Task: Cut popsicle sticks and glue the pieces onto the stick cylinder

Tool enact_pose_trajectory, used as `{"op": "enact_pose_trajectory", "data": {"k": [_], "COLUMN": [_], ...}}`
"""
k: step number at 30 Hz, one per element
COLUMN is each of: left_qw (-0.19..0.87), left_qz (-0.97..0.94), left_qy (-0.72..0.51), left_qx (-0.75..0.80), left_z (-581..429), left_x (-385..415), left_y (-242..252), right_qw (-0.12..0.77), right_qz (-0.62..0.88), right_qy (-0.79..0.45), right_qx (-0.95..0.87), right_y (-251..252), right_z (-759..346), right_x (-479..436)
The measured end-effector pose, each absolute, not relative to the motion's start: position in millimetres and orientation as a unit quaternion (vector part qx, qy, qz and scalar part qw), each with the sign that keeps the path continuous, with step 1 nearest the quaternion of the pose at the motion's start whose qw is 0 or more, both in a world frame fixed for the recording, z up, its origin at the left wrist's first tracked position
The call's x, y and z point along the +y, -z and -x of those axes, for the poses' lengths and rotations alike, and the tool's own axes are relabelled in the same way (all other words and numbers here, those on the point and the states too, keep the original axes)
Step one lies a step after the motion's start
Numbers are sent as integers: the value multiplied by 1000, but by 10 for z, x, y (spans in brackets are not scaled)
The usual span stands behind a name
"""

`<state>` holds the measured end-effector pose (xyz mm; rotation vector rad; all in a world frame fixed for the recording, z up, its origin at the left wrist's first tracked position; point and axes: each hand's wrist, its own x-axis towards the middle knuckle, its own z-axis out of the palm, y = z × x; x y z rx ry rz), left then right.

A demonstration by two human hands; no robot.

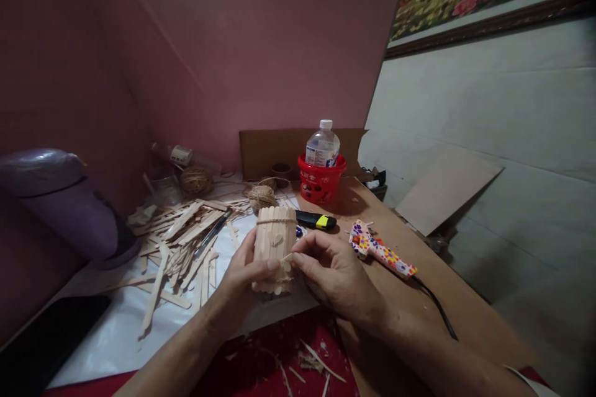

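A small cup made of upright popsicle sticks [276,232], with twine tied round its upper part, is held above the table in my left hand [244,267]. My left thumb presses on its front and the fingers go round the side. Small pale petal-like wood pieces sit on the cup's front. At the cup's lower right, my right hand [328,270] pinches a thin pale strip [287,257] between thumb and forefinger; whether it is string or wood I cannot tell. Behind the cup lies a black and yellow utility knife [316,219].
Loose popsicle sticks [186,229] lie piled at the left, with balls of twine [262,197] behind. A patterned glue gun [379,249] with a black cord lies at the right. A red bucket [321,183] holds a plastic bottle [322,146]. Wood scraps [314,363] lie in front.
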<state>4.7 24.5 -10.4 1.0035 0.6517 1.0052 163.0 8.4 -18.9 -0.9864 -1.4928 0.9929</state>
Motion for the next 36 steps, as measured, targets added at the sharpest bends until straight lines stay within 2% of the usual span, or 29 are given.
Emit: {"op": "enact_pose_trajectory", "data": {"k": [16,25,31,36], "left_qw": [659,674,673,675], "left_qz": [-456,-426,-419,-414], "left_qy": [-492,-492,-498,-500], "left_qx": [339,350,350,351], "left_z": [-102,-112,-123,-129], "left_x": [276,216,191,183], "left_y": [168,104,83,78], "right_qw": [508,509,522,518], "right_qz": [435,424,432,430], "right_qy": [-388,-447,-411,-470], "right_qx": [-634,-601,-610,-571], "right_y": [136,147,157,162], "right_z": [-1591,-1585,-1548,-1542], "right_x": [67,94,98,130]}}
